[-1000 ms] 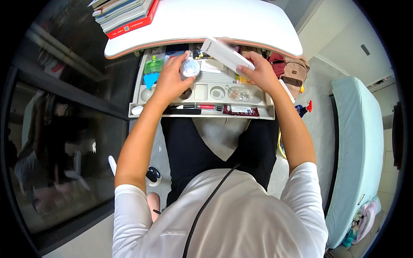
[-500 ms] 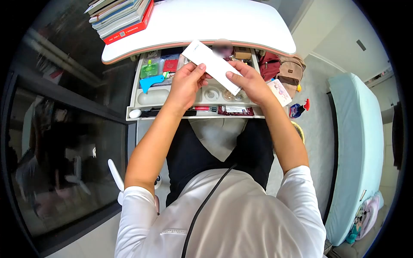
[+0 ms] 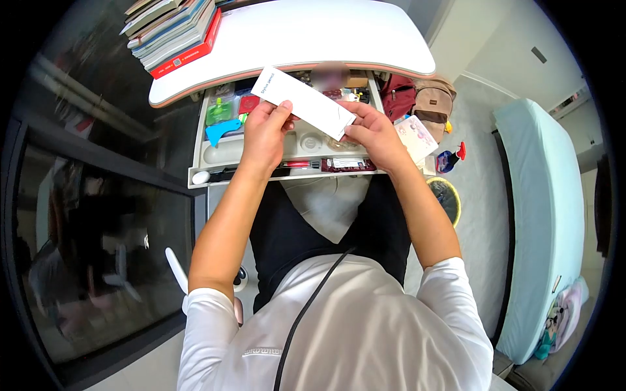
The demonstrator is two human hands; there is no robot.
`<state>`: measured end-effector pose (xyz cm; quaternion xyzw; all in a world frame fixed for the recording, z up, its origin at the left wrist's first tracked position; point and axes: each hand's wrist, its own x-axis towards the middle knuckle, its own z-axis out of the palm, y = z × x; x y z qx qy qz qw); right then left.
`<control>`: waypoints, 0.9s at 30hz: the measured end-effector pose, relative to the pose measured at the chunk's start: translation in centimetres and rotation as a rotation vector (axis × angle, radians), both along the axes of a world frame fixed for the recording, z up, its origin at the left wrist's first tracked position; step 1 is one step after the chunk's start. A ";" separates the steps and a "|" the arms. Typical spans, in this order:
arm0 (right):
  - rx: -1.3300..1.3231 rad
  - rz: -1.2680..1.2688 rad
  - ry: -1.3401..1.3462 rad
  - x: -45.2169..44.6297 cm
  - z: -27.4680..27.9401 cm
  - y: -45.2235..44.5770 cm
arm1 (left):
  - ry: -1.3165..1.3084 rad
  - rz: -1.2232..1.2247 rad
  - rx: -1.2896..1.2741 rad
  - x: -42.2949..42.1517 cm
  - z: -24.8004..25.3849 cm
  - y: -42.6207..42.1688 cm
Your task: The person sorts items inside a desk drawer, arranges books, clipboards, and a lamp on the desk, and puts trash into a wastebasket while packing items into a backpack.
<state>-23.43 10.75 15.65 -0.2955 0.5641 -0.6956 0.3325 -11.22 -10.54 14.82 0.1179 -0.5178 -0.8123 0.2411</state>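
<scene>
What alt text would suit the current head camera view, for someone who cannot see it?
A person's left hand and right hand hold a white box over an open, cluttered drawer. Books are stacked on the white desk beyond.

I see room behind my left hand (image 3: 266, 133) and right hand (image 3: 373, 133), over the trousers (image 3: 277, 218); ahead, the desktop (image 3: 313, 36) overhangs the drawer (image 3: 229, 152); between the hands, the white box (image 3: 303, 103) blocks the way down.

Card, plastic and cloth are showing.
The white box (image 3: 303, 103) is looking like smooth card; the surface (image 3: 313, 32) is looking evenly smooth; the blue piece (image 3: 222, 131) is resembling plastic; the bed cover (image 3: 541, 228) is showing matt cloth.
</scene>
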 end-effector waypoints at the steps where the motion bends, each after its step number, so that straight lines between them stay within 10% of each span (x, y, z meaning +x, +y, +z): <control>1: 0.020 -0.005 0.009 0.2 0.1 0.1 | 0.012 0.008 -0.026 0.0 -0.2 0.1; 27: 0.209 -0.182 0.415 3.9 -1.5 0.2 | -0.014 -0.056 -0.046 -0.1 0.6 5.2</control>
